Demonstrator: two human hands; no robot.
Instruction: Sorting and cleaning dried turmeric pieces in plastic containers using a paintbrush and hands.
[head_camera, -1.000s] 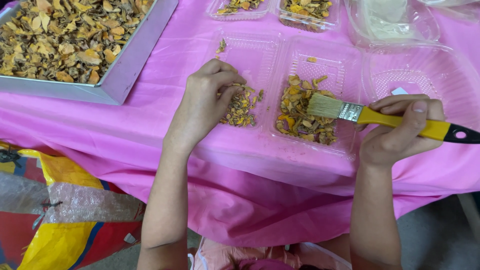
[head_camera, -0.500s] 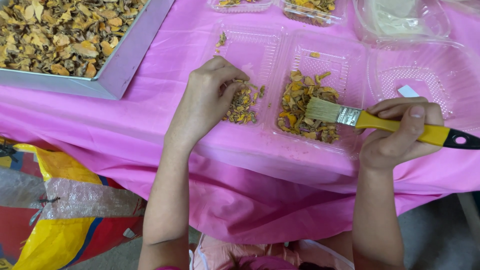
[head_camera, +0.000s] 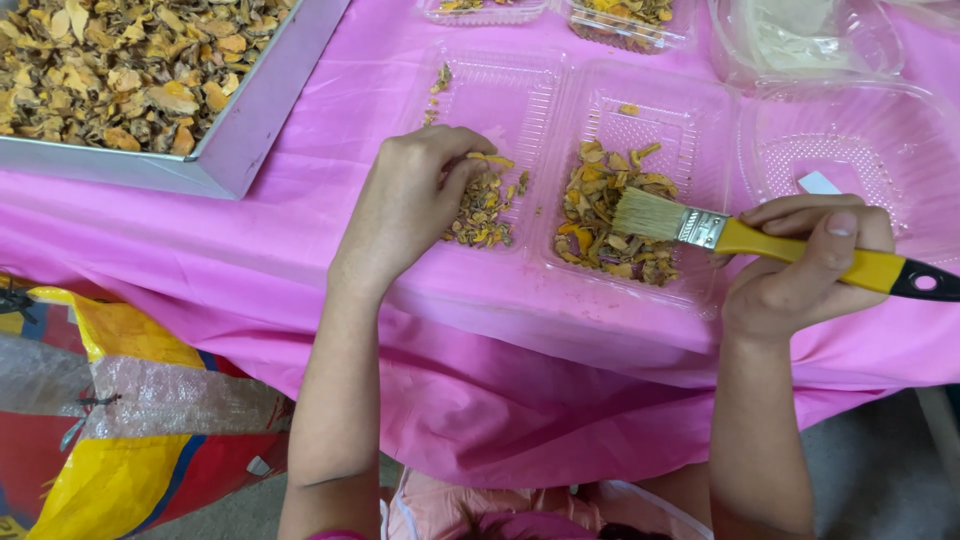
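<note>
My left hand (head_camera: 410, 205) rests in the left compartment of a clear plastic clamshell tray (head_camera: 560, 70), fingers curled around a pinch of dried yellow-orange pieces (head_camera: 485, 205). A yellow-handled paintbrush (head_camera: 760, 240) sits in the grip of my right hand (head_camera: 800, 265). Its pale bristles hover over a second pile of dried pieces (head_camera: 610, 215) in the right compartment.
A large metal tray (head_camera: 255, 130) heaped with dried pieces sits at the upper left on the pink tablecloth (head_camera: 300, 250). More clear plastic containers (head_camera: 860, 140) stand to the right and along the far edge. A red and yellow woven sack (head_camera: 110, 440) lies below the table at left.
The brush has stayed over the right pile, shifting only slightly. My left hand remains on the left pile with fingers curled a little tighter.
</note>
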